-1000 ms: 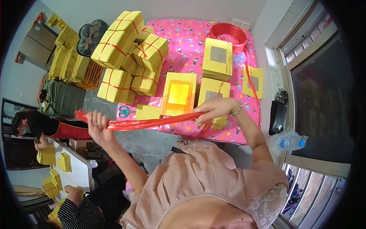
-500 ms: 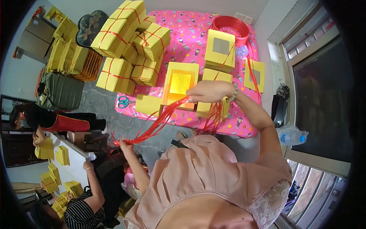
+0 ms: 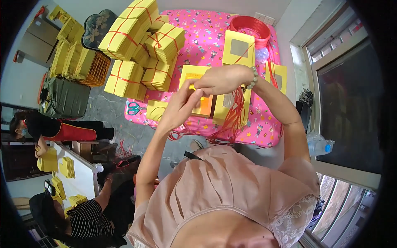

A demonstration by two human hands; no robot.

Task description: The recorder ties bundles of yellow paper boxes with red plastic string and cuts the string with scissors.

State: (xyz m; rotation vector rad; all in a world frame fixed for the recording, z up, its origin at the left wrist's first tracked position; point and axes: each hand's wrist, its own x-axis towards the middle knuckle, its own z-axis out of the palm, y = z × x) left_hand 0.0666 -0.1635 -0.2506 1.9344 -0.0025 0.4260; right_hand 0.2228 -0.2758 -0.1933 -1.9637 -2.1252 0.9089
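Observation:
My left hand (image 3: 182,106) and my right hand (image 3: 226,79) meet over a stack of yellow paper (image 3: 189,71) topped with an orange sheet (image 3: 205,106) with a gold centre. Both sets of fingers are pinched together, and what lies between the fingertips is hidden or too small to name. A beaded bracelet (image 3: 254,76) circles my right wrist. Below that hand, a loose bunch of thin red strips (image 3: 237,110) lies across another yellow stack (image 3: 221,115). More red strips (image 3: 178,134) trail at the table's front edge.
Tied yellow paper bundles (image 3: 124,78) rise at the table's left. Teal scissors (image 3: 133,108) lie near the front-left corner. A red strip coil (image 3: 264,40) sits at the back right. Two people work at a white table (image 3: 84,173). A bottle (image 3: 319,146) stands by the window.
My left hand has come up from the lower left to meet my right hand, which moved slightly farther back. The red strips stretched between them have dropped to the table's front.

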